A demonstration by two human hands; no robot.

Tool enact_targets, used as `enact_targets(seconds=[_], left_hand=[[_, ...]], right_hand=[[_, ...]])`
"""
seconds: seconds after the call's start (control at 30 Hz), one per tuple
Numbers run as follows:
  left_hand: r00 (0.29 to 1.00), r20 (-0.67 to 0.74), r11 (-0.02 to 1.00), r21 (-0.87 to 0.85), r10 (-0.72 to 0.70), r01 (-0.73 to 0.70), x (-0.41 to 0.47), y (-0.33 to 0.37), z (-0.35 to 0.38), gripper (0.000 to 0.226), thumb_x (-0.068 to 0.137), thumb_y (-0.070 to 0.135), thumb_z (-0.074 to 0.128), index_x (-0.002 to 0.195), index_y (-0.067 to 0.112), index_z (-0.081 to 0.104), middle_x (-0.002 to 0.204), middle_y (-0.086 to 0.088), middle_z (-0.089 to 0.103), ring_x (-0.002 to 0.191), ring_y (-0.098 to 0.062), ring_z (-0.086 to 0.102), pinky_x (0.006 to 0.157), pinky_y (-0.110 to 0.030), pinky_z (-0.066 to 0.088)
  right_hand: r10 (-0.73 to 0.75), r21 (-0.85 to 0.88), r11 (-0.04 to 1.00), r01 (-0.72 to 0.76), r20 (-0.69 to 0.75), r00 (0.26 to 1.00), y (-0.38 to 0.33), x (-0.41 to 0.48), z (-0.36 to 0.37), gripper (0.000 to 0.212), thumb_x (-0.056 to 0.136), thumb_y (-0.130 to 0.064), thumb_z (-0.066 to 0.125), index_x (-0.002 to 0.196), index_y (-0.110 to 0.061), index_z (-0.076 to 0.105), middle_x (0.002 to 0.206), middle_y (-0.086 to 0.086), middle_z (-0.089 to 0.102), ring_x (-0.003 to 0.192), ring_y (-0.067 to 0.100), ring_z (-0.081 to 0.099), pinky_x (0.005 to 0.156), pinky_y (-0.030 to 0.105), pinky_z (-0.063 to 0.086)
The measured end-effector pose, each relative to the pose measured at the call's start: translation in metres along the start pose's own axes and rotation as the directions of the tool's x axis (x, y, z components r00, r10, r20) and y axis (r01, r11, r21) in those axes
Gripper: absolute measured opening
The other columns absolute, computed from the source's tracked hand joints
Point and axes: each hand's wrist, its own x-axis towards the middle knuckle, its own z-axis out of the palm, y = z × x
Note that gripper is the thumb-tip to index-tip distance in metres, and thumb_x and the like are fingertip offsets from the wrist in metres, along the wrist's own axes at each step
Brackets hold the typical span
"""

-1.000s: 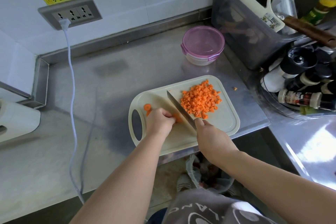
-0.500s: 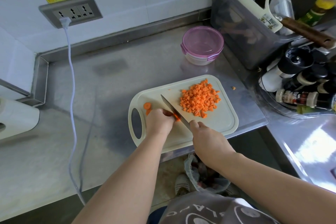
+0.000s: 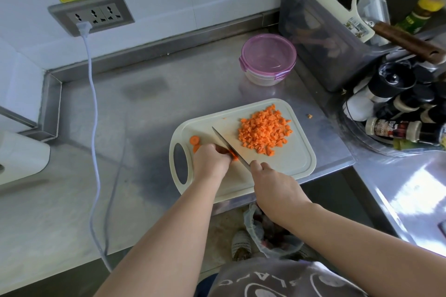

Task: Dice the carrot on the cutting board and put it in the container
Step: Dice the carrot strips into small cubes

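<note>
A pale cutting board (image 3: pixel 296 164) lies at the steel counter's front edge. A heap of diced carrot (image 3: pixel 264 132) covers its far right part. Two carrot rounds (image 3: pixel 195 140) lie near the board's handle hole. My left hand (image 3: pixel 211 163) curls over a small carrot piece (image 3: pixel 233 155) and holds it down. My right hand (image 3: pixel 272 183) grips the handle of a knife (image 3: pixel 228 146), whose blade rests against the left fingers on that piece. A round container with a pink lid (image 3: pixel 268 58) stands behind the board, lid on.
A grey bin (image 3: pixel 318 38) with utensils stands at the back right, with a rack of spice bottles (image 3: pixel 395 113) beside it. One carrot bit (image 3: pixel 309 116) lies on the counter. A white cable (image 3: pixel 93 113) hangs from the wall socket (image 3: pixel 91 15). A waste bag (image 3: pixel 268 236) sits below the counter edge.
The knife blade has shifted left across the board, from beside the diced heap to against my left fingers. My left hand stays on the carrot piece.
</note>
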Motion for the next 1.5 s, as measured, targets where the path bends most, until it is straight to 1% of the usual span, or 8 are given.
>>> enact_targets(seconds=[0.27, 0.4, 0.63, 0.73, 0.9, 1.0, 1.2, 1.5], left_hand=[[0.999, 0.025, 0.997, -0.072, 0.023, -0.022, -0.002, -0.003, -0.002, 0.015, 0.083, 0.021, 0.07, 0.095, 0.011, 0.072, 0.095, -0.006, 0.072, 0.092, -0.023, 0.063, 0.081, -0.03, 0.048], [1.0, 0.02, 0.998, -0.065, 0.007, -0.005, -0.001, -0.003, -0.002, 0.015, 0.082, 0.02, 0.07, 0.094, 0.011, 0.072, 0.092, -0.005, 0.071, 0.089, -0.022, 0.064, 0.074, -0.027, 0.046], [1.0, 0.002, 1.0, -0.027, -0.007, 0.008, -0.001, 0.0, -0.003, 0.008, 0.083, 0.014, 0.067, 0.089, 0.01, 0.069, 0.088, -0.006, 0.07, 0.084, -0.02, 0.063, 0.071, -0.026, 0.046], [1.0, -0.003, 0.999, -0.032, 0.003, -0.003, -0.004, 0.001, -0.004, 0.006, 0.084, 0.017, 0.067, 0.089, 0.014, 0.069, 0.087, -0.002, 0.068, 0.082, -0.016, 0.061, 0.07, -0.023, 0.041], [1.0, -0.016, 0.996, -0.083, 0.01, -0.011, -0.009, -0.001, -0.002, 0.009, 0.084, 0.019, 0.068, 0.091, 0.014, 0.071, 0.087, 0.0, 0.068, 0.086, -0.016, 0.06, 0.072, -0.024, 0.041], [1.0, -0.026, 0.996, -0.093, 0.013, -0.016, -0.012, 0.0, -0.001, 0.01, 0.084, 0.019, 0.068, 0.09, 0.014, 0.072, 0.089, -0.002, 0.071, 0.086, -0.018, 0.062, 0.072, -0.026, 0.042], [0.999, -0.036, 0.996, -0.092, 0.013, -0.016, -0.013, 0.0, -0.003, 0.002, 0.083, 0.018, 0.068, 0.081, 0.019, 0.066, 0.083, 0.002, 0.066, 0.085, -0.018, 0.06, 0.073, -0.025, 0.042], [0.999, -0.036, 0.996, -0.094, 0.003, -0.006, -0.012, 0.001, -0.003, 0.005, 0.082, 0.021, 0.07, 0.084, 0.019, 0.067, 0.085, 0.002, 0.066, 0.086, -0.018, 0.06, 0.072, -0.025, 0.041]], right_hand=[[-0.006, 0.039, 0.999, 0.005, 0.028, 1.0, 0.002, 0.0, 0.001, 0.047, 0.088, 0.003, 0.045, 0.13, -0.013, 0.031, 0.106, 0.005, 0.048, 0.081, 0.029, 0.062, 0.07, 0.04, 0.055], [-0.001, 0.039, 0.999, -0.001, 0.047, 0.999, 0.004, 0.002, 0.002, 0.044, 0.087, 0.005, 0.043, 0.125, -0.013, 0.033, 0.098, 0.004, 0.045, 0.08, 0.03, 0.061, 0.07, 0.041, 0.054], [0.004, 0.023, 1.0, -0.005, 0.049, 0.999, 0.006, 0.007, 0.005, 0.046, 0.087, 0.006, 0.042, 0.128, -0.012, 0.031, 0.105, 0.006, 0.047, 0.081, 0.03, 0.061, 0.068, 0.039, 0.053], [0.013, 0.074, 0.997, -0.016, 0.035, 0.999, 0.008, 0.009, 0.003, 0.04, 0.088, 0.004, 0.043, 0.123, -0.014, 0.034, 0.093, 0.002, 0.045, 0.082, 0.028, 0.061, 0.071, 0.04, 0.054], [0.005, 0.087, 0.996, 0.0, -0.058, 0.998, 0.008, 0.007, 0.003, 0.028, 0.091, 0.001, 0.044, 0.113, -0.015, 0.036, 0.075, -0.007, 0.032, 0.068, 0.024, 0.055, 0.057, 0.033, 0.045], [-0.016, 0.064, 0.998, 0.019, -0.057, 0.998, 0.006, 0.004, 0.001, 0.03, 0.09, 0.001, 0.045, 0.114, -0.015, 0.035, 0.072, -0.008, 0.028, 0.065, 0.022, 0.05, 0.056, 0.033, 0.042], [-0.022, 0.034, 0.999, 0.023, -0.036, 0.999, 0.002, 0.001, 0.003, 0.034, 0.09, -0.002, 0.046, 0.12, -0.015, 0.034, 0.074, -0.008, 0.026, 0.067, 0.021, 0.05, 0.061, 0.034, 0.049], [-0.02, -0.021, 1.0, 0.019, -0.021, 1.0, -0.002, 0.002, 0.004, 0.036, 0.09, -0.001, 0.046, 0.12, -0.015, 0.033, 0.087, -0.003, 0.032, 0.07, 0.022, 0.049, 0.064, 0.034, 0.049]])
